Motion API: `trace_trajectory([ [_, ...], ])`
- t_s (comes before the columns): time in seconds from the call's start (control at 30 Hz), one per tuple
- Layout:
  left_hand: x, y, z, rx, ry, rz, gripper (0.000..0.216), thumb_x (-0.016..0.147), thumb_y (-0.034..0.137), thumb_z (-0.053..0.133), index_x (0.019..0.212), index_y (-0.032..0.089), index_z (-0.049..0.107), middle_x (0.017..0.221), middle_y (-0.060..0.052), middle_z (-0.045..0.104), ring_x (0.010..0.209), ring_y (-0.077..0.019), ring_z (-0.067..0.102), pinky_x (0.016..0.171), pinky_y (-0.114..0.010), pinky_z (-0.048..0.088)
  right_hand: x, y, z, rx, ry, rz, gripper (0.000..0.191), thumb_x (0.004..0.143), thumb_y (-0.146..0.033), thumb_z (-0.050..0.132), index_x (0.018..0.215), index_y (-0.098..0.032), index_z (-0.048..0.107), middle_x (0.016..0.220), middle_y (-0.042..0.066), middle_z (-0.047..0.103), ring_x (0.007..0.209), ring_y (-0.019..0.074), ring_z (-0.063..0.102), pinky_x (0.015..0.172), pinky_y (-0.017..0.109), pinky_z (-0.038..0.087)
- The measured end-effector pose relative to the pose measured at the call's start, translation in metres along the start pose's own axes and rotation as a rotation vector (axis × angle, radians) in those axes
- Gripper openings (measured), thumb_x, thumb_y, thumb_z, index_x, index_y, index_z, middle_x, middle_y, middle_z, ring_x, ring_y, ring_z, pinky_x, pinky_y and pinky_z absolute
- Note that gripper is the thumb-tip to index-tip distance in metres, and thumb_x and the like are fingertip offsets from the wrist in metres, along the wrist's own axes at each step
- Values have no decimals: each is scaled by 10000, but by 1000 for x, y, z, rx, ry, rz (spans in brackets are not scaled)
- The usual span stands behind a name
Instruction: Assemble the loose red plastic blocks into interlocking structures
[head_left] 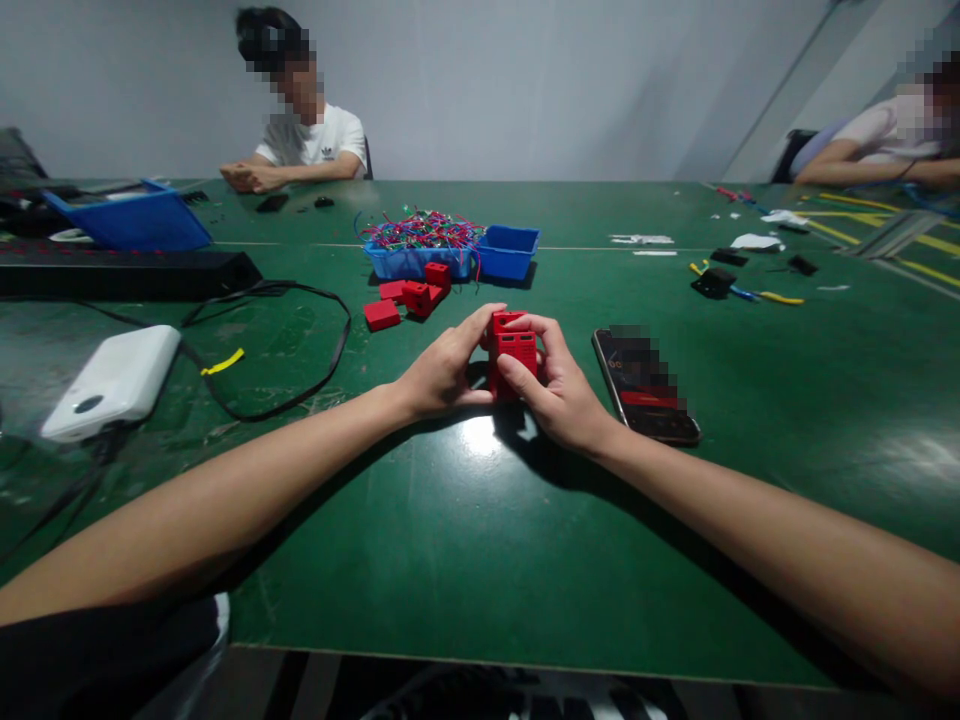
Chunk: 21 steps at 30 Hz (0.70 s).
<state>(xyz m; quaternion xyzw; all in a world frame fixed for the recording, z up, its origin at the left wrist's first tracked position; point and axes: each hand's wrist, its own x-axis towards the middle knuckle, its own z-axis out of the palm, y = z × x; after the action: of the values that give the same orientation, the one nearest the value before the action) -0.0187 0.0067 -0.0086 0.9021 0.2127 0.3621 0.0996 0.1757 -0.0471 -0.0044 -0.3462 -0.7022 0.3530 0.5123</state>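
Between both hands, just over the green table, is a small red plastic case with slots in its upper face. It looks like stacked or joined red parts, but the fingers cover the seams. My left hand grips its left side, index finger at the top and thumb low. From the right, my right hand closes round it, thumb across the front and fingers over the upper edge. Further off lie several more red plastic cases, in front of a blue tray heaped with red and blue wires.
A second blue tray adjoins the wire tray. Right of my hand lies a phone; to the left are a white power bank and a looped black cable. Two people sit across the green table.
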Motion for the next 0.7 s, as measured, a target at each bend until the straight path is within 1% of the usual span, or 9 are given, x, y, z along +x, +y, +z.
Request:
trace_trajectory([
  [0.1, 0, -2, 1, -10, -2, 0, 1022, 756, 391, 815, 1567, 183, 229, 1538, -227, 445, 1378, -353, 529, 1144, -467, 466, 0, 3, -1, 61, -27, 26, 375, 937, -459, 609, 1231, -271, 472, 1376, 103, 539, 975, 168, 646, 814, 336, 595],
  [0.17, 0, -4, 2, -25, -2, -1, 1020, 762, 400, 811, 1569, 183, 226, 1549, -224, 432, 1387, -344, 521, 1150, -466, 463, 1, 5, -3, 121, -44, 41, 358, 943, -440, 597, 1241, -274, 487, 1405, 101, 527, 968, 164, 664, 815, 335, 602],
  [0.27, 0, -7, 3, -44, -2, -16, 1025, 765, 404, 806, 1575, 185, 219, 1576, -221, 394, 1427, -344, 475, 1142, -466, 472, 4, 5, -4, 183, -46, 57, 355, 929, -417, 614, 1238, -271, 514, 1438, 101, 510, 1006, 178, 680, 868, 365, 604],
  [0.33, 0, -7, 3, -65, -8, -27, 1038, 767, 405, 803, 1583, 191, 198, 1582, -218, 388, 1437, -346, 464, 1144, -460, 467, 5, 3, -4, 199, -29, 81, 345, 907, -412, 646, 1206, -271, 545, 1456, 93, 503, 1074, 195, 670, 913, 377, 595],
  [0.43, 1, -6, 3, -118, -23, -27, 1063, 770, 391, 800, 1592, 208, 152, 1566, -210, 422, 1390, -333, 523, 1134, -428, 468, 5, -3, -3, 220, 4, 139, 318, 880, -407, 686, 1154, -279, 586, 1490, 73, 483, 1153, 206, 639, 975, 384, 570],
  [0.57, 3, -3, 4, -160, -32, -49, 1066, 770, 361, 794, 1594, 234, 130, 1513, -192, 501, 1277, -317, 625, 1048, -398, 518, 4, -6, -2, 223, 6, 175, 335, 868, -427, 702, 1152, -284, 599, 1510, 71, 463, 1107, 199, 646, 979, 397, 568],
  [0.63, 4, -2, 3, -197, -44, -86, 1085, 753, 404, 813, 1592, 240, 144, 1504, -188, 516, 1266, -329, 634, 1042, -408, 518, 3, -4, -2, 210, 5, 168, 372, 870, -441, 699, 1192, -289, 592, 1514, 78, 461, 1078, 197, 651, 963, 399, 574],
  [0.7, 5, -2, 2, -280, -60, -133, 1110, 721, 537, 826, 1582, 235, 195, 1499, -189, 524, 1280, -351, 621, 1061, -425, 501, 3, -2, -2, 191, 12, 152, 407, 877, -451, 694, 1236, -300, 576, 1515, 81, 461, 1051, 193, 658, 948, 397, 581],
])
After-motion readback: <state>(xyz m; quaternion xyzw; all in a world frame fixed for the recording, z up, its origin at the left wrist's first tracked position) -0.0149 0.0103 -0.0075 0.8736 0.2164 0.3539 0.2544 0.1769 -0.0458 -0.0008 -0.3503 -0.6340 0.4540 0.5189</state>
